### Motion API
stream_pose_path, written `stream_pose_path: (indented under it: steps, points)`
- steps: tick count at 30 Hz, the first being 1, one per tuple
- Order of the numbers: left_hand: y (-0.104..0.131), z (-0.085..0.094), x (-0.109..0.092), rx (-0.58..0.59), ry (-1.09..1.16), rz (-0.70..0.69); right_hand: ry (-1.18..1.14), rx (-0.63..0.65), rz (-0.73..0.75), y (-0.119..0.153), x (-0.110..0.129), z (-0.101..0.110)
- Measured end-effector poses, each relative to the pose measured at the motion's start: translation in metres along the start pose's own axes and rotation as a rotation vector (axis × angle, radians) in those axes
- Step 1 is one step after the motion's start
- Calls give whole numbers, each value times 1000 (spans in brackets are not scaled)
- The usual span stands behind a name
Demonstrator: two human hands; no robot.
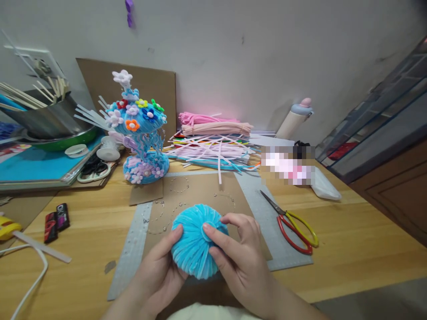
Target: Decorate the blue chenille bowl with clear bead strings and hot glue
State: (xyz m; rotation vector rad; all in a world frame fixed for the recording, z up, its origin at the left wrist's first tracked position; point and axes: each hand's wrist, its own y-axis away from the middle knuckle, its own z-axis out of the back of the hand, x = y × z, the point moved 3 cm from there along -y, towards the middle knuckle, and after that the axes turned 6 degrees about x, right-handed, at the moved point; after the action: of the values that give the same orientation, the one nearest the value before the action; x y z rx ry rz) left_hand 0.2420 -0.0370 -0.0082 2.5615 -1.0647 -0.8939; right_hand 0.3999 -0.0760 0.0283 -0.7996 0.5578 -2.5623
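Note:
A round blue ball wrapped in pipe cleaners (190, 255) is held low over the table's front, its fuzzy strands running out from a small blue disc (207, 231) at its middle. My left hand (163, 266) cups the ball from the left, thumb on top and the other fingers underneath. From the right, my right hand (242, 249) grips it with bent fingers, one fingertip pressing on the disc and the thumb just below. Beneath lie a brown cardboard sheet (200, 189) with thin beaded strands (224, 195) on it, and a grey cutting mat (253, 195).
Red-and-yellow-handled scissors (293, 226) lie at right. Behind stands a blue pipe-cleaner piece with colourful flowers (136, 115), beside bundles of pipe cleaners (213, 133). At left are a hot glue gun (8, 227), its white cable (42, 271) and a metal pot of sticks (50, 118).

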Motion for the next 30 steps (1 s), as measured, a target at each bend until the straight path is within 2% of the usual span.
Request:
stream_pose_path:
  steps: [7,9,11,13,16,18,21,23,25,27,30]
  points:
    - [1,-4,1,85,-162,-84,-42,-161,6,6,-2,2]
    - [5,-4,0,85,-290,-157,-73,-182,-13,9,-3,1]
    - [9,-3,-4,45,-556,-281,-197,-147,-64,12,-6,-3]
    - [13,-6,-10,74,-1003,-484,-518,-50,-194,15,-12,-13]
    - [18,-18,-9,242,-1703,-838,-1214,72,-488,19,-17,-35]
    - [19,-24,-6,278,-1968,-1029,-1548,60,-628,21,-17,-45]
    - [18,-31,-3,255,-2172,-1182,-1745,25,-730,24,-19,-50]
    - [17,-31,0,253,-2285,-1196,-1741,105,-768,26,-22,-49]
    - [15,-26,1,219,-2360,-1186,-1621,267,-769,26,-26,-43]
    - [11,-18,2,158,-2368,-1171,-1356,356,-728,23,-35,-33]
    - [6,-8,5,81,-2322,-1101,-774,295,-583,7,-54,-6]
